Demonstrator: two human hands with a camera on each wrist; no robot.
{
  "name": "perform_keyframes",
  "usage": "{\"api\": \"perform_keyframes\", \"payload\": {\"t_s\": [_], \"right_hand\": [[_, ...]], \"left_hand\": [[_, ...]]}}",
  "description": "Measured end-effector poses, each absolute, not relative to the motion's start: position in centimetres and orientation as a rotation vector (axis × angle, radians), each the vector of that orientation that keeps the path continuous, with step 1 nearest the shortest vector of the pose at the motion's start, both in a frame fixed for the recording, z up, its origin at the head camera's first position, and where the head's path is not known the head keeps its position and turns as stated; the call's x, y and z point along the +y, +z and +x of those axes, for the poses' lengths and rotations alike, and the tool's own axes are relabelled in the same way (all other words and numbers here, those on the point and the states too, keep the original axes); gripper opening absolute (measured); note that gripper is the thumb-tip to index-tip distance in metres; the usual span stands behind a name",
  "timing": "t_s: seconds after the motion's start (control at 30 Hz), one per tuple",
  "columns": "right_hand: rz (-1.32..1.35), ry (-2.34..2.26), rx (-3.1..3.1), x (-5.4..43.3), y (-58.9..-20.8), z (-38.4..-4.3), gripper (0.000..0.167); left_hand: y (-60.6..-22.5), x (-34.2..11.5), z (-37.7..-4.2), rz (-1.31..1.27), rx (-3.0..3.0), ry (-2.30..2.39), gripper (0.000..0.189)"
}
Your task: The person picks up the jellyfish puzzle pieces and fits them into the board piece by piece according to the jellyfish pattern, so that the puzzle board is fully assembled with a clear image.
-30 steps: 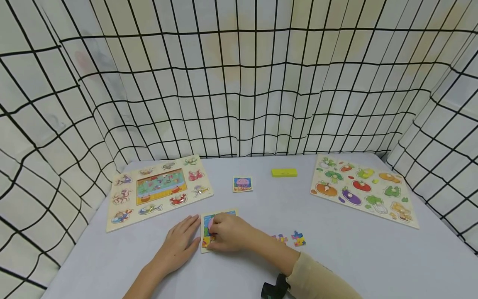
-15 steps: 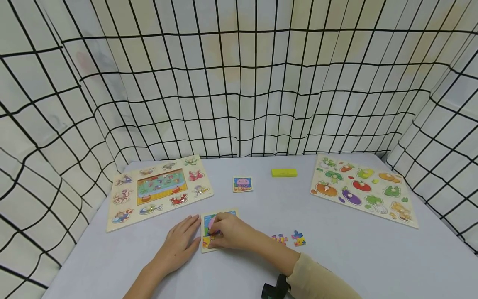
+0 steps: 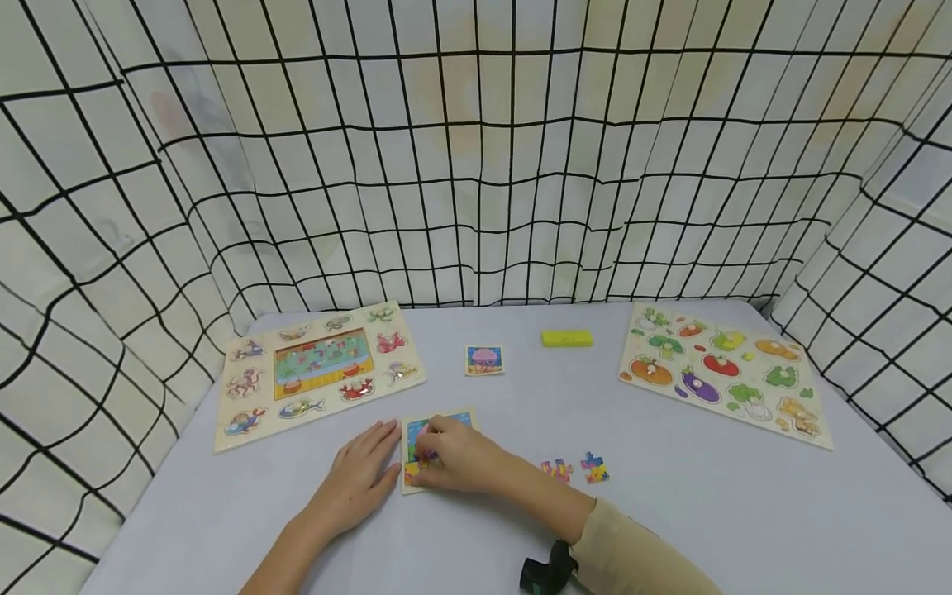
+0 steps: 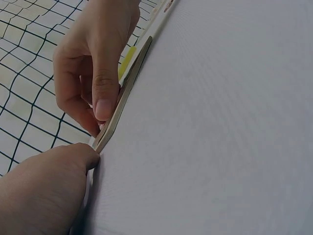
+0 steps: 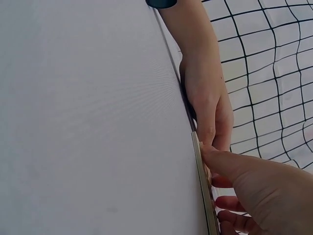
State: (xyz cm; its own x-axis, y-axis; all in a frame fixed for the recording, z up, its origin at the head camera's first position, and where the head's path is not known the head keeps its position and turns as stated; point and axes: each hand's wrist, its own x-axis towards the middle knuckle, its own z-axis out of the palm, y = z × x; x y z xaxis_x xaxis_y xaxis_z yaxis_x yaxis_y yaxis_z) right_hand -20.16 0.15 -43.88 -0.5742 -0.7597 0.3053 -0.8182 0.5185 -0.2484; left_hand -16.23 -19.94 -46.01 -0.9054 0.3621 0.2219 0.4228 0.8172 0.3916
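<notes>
A small jigsaw board [image 3: 411, 438] with a pale rim and a sea picture lies in front of me in the head view. My left hand [image 3: 353, 478] rests flat at its left edge, fingers extended and thumb touching the rim. Over the board my right hand [image 3: 463, 454] is bent, fingers and thumb together, seemingly pinching a puzzle piece that they mostly hide. Loose jigsaw pieces lie right of the board: one blue and yellow piece [image 3: 595, 468], and pink and yellow pieces [image 3: 558, 471] partly behind my right forearm. Both wrist views show the board [image 4: 124, 93] edge-on.
Behind the board lie a small pink jellyfish picture card [image 3: 484, 360] and a yellow block [image 3: 567, 338]. A sea-animal puzzle board [image 3: 256, 434] lies at left, a vegetable puzzle board [image 3: 814, 431] at right. Black netting [image 3: 476, 178] over white cloth encloses the table.
The right hand's fingers have shifted slightly over the jigsaw board. The left hand keeps its place. The whole head view has tilted a little.
</notes>
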Motion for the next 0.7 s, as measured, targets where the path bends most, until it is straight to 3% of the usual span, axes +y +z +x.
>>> {"api": "perform_keyframes", "payload": {"t_s": [0.23, 0.7], "right_hand": [[1.309, 0.632, -2.676, 0.17, -44.11, -20.29, 0.034], [1.391, 0.545, -2.778, 0.06, -43.18, -20.67, 0.031]], "left_hand": [[-45.91, -19.93, -16.28, -0.631, -2.845, -0.67, 0.052], [-45.74, -19.8, -16.24, -0.606, -2.873, -0.671, 0.054]]}}
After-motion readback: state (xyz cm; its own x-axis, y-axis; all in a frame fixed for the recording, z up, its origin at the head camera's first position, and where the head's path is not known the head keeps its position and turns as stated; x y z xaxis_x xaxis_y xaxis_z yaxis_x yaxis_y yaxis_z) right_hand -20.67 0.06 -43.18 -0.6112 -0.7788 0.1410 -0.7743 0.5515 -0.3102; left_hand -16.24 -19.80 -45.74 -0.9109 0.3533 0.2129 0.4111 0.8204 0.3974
